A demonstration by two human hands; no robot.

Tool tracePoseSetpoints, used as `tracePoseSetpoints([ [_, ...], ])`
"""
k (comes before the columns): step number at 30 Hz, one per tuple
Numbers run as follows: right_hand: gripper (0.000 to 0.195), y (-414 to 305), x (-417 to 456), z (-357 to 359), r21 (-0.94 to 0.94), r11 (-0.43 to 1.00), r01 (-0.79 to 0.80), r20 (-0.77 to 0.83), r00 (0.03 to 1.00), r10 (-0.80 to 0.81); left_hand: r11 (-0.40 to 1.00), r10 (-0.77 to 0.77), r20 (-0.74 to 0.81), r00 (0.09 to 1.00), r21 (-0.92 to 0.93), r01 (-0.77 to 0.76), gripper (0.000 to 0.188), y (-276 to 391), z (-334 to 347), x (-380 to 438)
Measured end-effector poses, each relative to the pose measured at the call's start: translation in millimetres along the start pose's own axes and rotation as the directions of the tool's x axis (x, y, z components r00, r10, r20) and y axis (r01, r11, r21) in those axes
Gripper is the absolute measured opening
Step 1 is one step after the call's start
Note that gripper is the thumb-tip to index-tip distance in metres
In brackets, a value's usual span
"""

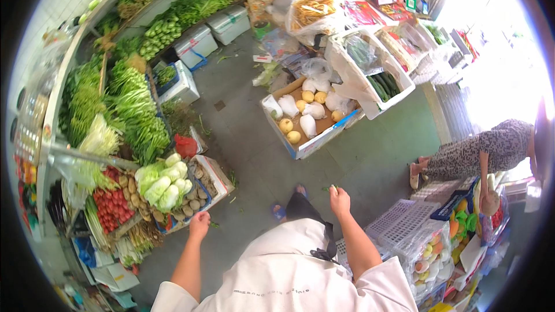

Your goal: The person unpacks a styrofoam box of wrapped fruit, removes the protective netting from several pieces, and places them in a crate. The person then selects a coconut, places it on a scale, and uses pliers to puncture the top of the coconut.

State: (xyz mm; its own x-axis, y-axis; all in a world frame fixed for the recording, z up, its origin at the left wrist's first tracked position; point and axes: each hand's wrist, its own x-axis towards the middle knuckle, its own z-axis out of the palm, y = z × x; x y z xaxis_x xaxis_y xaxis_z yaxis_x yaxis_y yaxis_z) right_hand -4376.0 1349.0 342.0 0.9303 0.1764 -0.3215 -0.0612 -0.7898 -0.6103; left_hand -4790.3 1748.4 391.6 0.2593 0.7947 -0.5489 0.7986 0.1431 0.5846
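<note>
My left hand [199, 226] hovers beside a crate of round brown tubers [190, 205], its fingers curled. A small green scrap [214, 224] shows just by those fingertips; whether it is pinched there or lies on the floor is unclear. Out in front on the other side, my right hand [341, 200] is closed, with a small pale-and-green vegetable piece [333, 187] between thumb and finger. Napa cabbages [167, 182] are heaped beyond my left hand. Ahead on the floor stands an open cardboard box [303, 152] with yellow round fruit [293, 137], some wrapped in white.
Leafy greens [134, 104] and tomatoes [110, 208] fill the left stand. A foam box of cucumbers [383, 86] stands ahead right. At right, a person [481, 151] reaches over fruit near lilac plastic crates [401, 219]. White foam boxes [195, 45] line the back shelf.
</note>
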Motion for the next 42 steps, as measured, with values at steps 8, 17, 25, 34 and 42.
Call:
tracePoseSetpoints([
  [8, 0.045, -58.6, 106.6, 64.2, -0.052, 0.965, -0.257, 0.021, 0.966, 0.258, 0.987, 0.046, 0.175, 0.983, 0.146, -0.072, 0.027, 77.4, 16.6, 74.6],
  [17, 0.035, -111.4, 148.9, 75.0, -0.205, 0.929, -0.309, 0.086, 0.940, 0.331, 0.680, -0.039, 0.758, 0.651, 0.498, -0.539, 0.031, 111.2, 38.3, 202.5],
  [25, 0.041, -149.8, 53.7, 24.2, 0.359, 0.732, -0.579, -0.094, 0.758, 0.645, 0.482, 0.112, 0.839, 0.532, 0.423, -0.767, 0.029, 253.5, 50.2, 419.1],
  [34, 0.057, -160.9, -111.8, 132.4, 0.514, 0.454, -0.728, -0.224, 0.397, 0.890, 0.666, 0.295, 0.754, 0.587, 0.278, -0.692, 0.025, 434.4, 145.9, 529.1],
  [42, 0.042, -195.8, -126.6, 144.9, 0.669, 0.525, -0.526, -0.318, 0.435, 0.842, 0.763, -0.183, 0.951, 0.250, 0.297, -0.574, 0.039, 435.6, 197.3, 281.9],
])
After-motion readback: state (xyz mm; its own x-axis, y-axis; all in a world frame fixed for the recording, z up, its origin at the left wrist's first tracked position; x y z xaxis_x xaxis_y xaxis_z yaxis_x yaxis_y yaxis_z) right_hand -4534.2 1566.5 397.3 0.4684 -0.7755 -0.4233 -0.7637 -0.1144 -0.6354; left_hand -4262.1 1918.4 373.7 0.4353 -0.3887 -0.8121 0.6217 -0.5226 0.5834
